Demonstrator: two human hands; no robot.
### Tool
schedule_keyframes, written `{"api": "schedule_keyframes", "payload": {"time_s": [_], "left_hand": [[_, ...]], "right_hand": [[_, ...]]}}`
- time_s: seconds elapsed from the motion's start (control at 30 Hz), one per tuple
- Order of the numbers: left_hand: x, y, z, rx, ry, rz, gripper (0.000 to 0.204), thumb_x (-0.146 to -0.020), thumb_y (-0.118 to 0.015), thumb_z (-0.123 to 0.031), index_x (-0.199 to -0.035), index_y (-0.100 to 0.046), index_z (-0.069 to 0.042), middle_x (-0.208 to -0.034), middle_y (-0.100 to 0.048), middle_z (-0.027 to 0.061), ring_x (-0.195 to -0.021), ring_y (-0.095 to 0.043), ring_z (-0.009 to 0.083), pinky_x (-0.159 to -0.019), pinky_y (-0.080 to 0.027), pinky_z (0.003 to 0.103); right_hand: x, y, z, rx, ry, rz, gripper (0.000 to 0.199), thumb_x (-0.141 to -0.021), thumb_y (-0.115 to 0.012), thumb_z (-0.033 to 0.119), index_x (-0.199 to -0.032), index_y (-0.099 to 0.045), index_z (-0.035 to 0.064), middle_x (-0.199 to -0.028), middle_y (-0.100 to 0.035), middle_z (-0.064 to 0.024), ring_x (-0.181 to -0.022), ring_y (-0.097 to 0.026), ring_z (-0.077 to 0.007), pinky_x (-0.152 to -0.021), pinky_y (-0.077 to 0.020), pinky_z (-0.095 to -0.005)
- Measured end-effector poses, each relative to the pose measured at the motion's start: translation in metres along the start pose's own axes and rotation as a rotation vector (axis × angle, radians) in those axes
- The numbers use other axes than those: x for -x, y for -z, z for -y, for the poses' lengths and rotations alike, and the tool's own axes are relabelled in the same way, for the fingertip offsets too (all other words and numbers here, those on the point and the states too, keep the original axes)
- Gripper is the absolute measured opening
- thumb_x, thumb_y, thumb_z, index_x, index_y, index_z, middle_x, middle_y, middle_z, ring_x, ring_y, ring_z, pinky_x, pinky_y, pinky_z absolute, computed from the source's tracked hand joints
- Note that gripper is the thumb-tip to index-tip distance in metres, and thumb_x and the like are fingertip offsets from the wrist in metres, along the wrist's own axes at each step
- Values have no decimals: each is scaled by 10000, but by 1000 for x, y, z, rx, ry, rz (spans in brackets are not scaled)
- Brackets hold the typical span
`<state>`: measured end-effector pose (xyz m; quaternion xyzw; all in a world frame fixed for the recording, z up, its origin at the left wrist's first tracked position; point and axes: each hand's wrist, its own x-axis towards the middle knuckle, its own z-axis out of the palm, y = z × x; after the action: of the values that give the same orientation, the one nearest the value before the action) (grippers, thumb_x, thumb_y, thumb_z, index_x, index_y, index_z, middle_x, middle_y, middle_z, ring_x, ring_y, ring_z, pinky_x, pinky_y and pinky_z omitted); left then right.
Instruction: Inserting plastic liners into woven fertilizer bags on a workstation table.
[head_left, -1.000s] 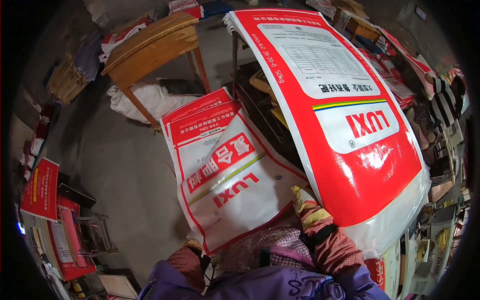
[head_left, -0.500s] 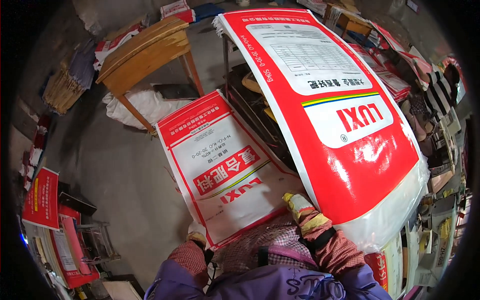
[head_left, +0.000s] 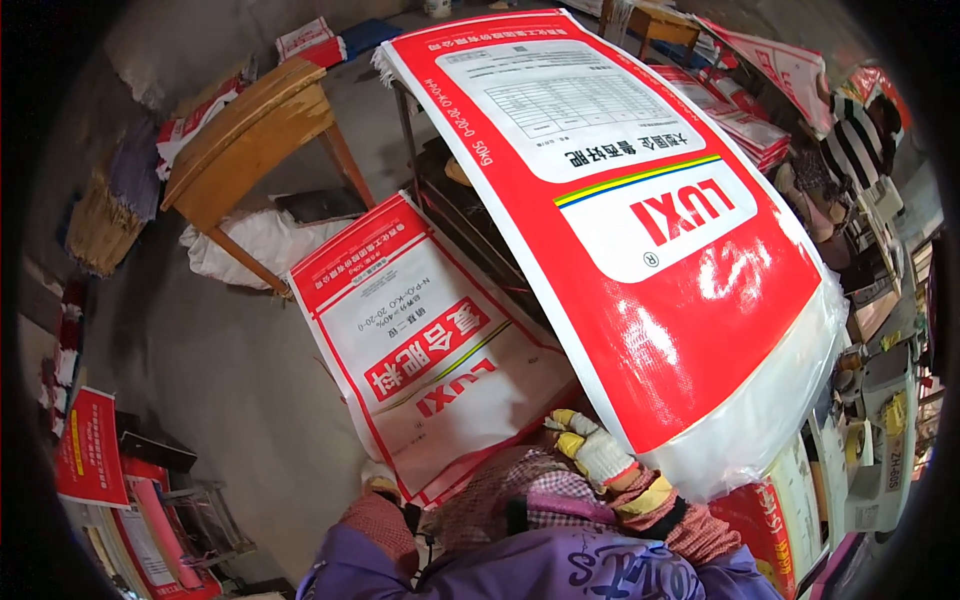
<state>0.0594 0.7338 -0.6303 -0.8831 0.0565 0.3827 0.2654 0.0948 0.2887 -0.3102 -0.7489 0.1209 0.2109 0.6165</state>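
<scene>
One long red-and-white plastic sack point(head_left: 430, 350) is pointed lengthwise toward eleven o'clock, its near corners equally close to the left hand point(head_left: 379, 481) and the curled, gloved right hand point(head_left: 594, 452), whose grips cannot be told.

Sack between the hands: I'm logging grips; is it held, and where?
Cannot be told: left hand at the near left corner of the sack, right hand by its near edge.

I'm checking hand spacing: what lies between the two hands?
In the head view, the near end of the printed sack and the checked apron lie between left hand and right hand.
</scene>
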Motion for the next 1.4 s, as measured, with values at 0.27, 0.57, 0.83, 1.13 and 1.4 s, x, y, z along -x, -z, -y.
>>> {"api": "schedule_keyframes", "payload": {"time_s": [0.27,0.57,0.83,1.13,1.4], "left_hand": [[39,28,-30,552,11,55,211,-860,-559,-202,-1004,-662,-89,-1043,-656,123,-1004,-623,237,-847,-482,356],[-6,46,-7,679,92,-42,233,-835,-595,-153,-1029,-623,-27,-1049,-634,169,-1012,-606,282,-855,-479,377],[19,69,-3,724,41,0,279,-813,-628,-110,-1052,-588,28,-1055,-614,210,-1019,-591,323,-863,-477,395],[115,349,-23,1233,-367,-1042,268,-865,-570,-22,-1122,-543,50,-1223,-516,206,-1089,-539,330,-938,-439,417],[273,501,-108,380,-1603,-1152,814,-554,-723,-614,-1097,-590,-22,-1207,-547,145,-1075,-527,351,-978,-385,522]], "right_hand": [[2,0,-11,137,185,-36,370,-888,-556,120,-1234,-545,-9,-1143,-653,-131,-1055,-611,-228,-923,-468,-285],[-2,1,-10,-24,2,2,371,-913,-530,131,-1261,-524,3,-1145,-646,-104,-1033,-602,-188,-897,-460,-265],[21,2,23,201,250,30,378,-884,-562,86,-1251,-527,1,-1125,-635,-127,-1041,-594,-208,-912,-464,-303],[108,40,34,116,469,-47,353,-838,-585,257,-1156,-616,107,-1092,-629,-156,-1002,-598,-326,-888,-473,-399],[136,67,-6,-566,246,-404,331,-912,-545,285,-1167,-606,84,-992,-640,-110,-887,-628,-238,-821,-486,-339]]}}
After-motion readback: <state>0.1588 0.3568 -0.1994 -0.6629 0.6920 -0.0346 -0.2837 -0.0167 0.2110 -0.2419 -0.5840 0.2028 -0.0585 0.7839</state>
